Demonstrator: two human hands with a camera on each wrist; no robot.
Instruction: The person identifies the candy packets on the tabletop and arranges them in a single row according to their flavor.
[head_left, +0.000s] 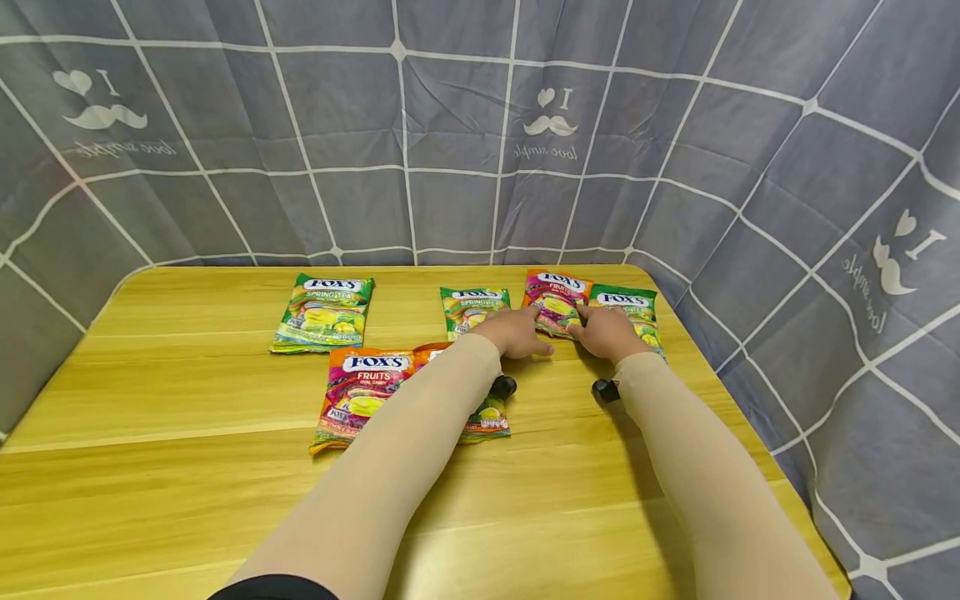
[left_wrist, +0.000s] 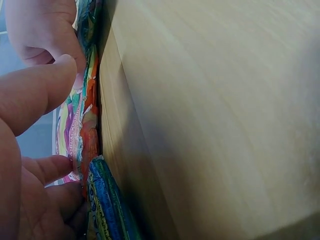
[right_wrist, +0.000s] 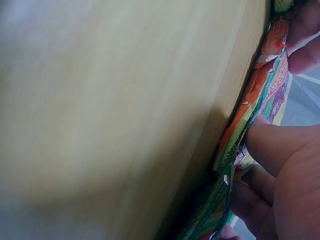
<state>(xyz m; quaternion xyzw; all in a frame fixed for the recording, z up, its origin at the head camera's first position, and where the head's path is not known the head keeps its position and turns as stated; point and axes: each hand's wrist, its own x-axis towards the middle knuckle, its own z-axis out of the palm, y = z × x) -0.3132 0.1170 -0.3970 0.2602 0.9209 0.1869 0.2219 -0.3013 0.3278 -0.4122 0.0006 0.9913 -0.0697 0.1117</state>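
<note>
At the table's far right lies an orange Fox's Fruits candy bag (head_left: 557,298), between a small green Fox's bag (head_left: 468,307) and another green one (head_left: 628,308). My left hand (head_left: 536,332) pinches the orange bag's near left corner. My right hand (head_left: 579,321) pinches its near right corner. In the left wrist view my left hand (left_wrist: 70,115) has thumb and fingers on the orange bag's edge (left_wrist: 85,135). In the right wrist view my right hand (right_wrist: 245,162) has its thumb on that edge (right_wrist: 260,95). Both forearms wear beige sleeves.
On the wooden table (head_left: 165,500), a larger green Spring Tea bag (head_left: 322,312) lies at the back left. An orange Fruits bag (head_left: 363,392) lies partly under my left forearm, with another bag (head_left: 489,419) showing beside it. Grey checked cloth (head_left: 450,150) walls in the table's back and sides.
</note>
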